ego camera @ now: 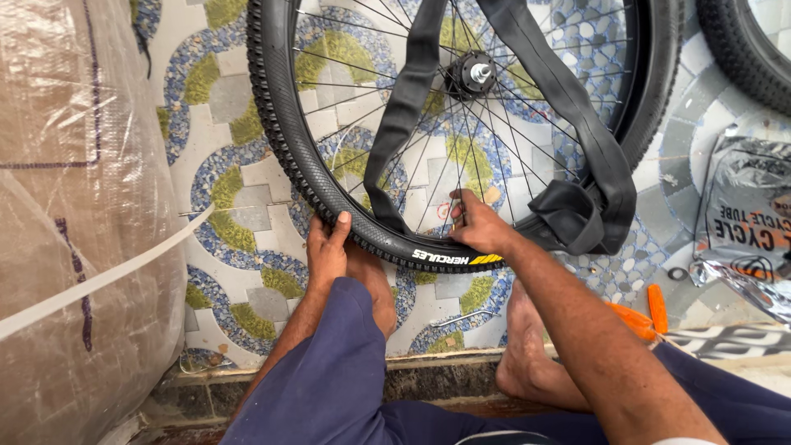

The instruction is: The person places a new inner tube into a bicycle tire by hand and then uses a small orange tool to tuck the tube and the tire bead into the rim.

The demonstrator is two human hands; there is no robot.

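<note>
A spoked bicycle wheel with a knobby black tyre (284, 140) stands on a patterned tile floor between my bare feet. My left hand (327, 247) grips the tyre's lower outer edge, thumb over the tread. My right hand (476, 227) reaches inside the rim at the bottom, fingers pinched near the spokes by the tyre's inner edge. A limp black inner tube (568, 124) hangs through the spokes, draped over the hub (471, 74) and folded at the lower right. My knees in blue trousers frame the bottom.
A large plastic-wrapped bundle (74, 206) with a white strap fills the left side. Another tyre (741, 58) sits at the top right. A silver foil packet (750, 222) and orange tyre levers (651, 311) lie on the floor at right. A step edge (428, 363) runs under my feet.
</note>
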